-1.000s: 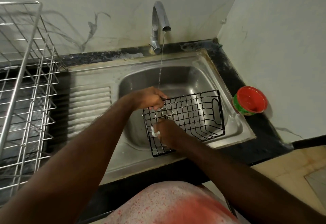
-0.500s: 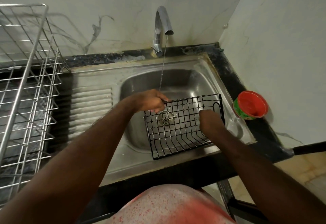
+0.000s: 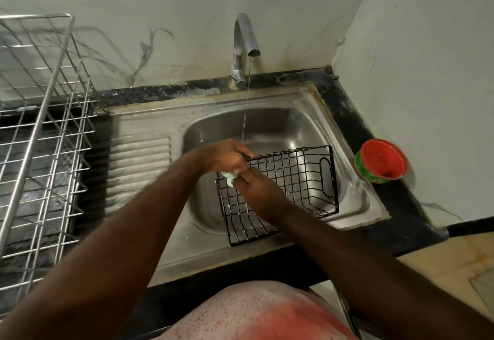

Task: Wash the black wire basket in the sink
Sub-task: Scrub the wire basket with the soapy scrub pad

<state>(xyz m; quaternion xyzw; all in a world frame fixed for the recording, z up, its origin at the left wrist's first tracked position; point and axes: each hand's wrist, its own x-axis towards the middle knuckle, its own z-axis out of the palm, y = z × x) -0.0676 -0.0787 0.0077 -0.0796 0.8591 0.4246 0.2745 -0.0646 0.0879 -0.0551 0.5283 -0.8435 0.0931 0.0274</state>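
The black wire basket (image 3: 299, 179) lies tilted in the steel sink (image 3: 267, 123), its near corner resting over the sink's front rim. My left hand (image 3: 227, 156) grips the basket's far left rim. My right hand (image 3: 256, 187) is inside the basket at its left end, closed on a small white soapy scrubber (image 3: 228, 177) pressed against the wires just below my left hand. A thin stream of water runs from the tap (image 3: 244, 45) and lands behind my left hand.
A red and green bowl (image 3: 382, 160) stands on the black counter right of the sink. A large steel dish rack (image 3: 40, 131) fills the left side. The ribbed drainboard (image 3: 139, 163) lies between rack and basin. Walls close in behind and on the right.
My right hand swept from the basket's left end to its right end and has come back to the left, next to my left hand. The left hand kept its grip.
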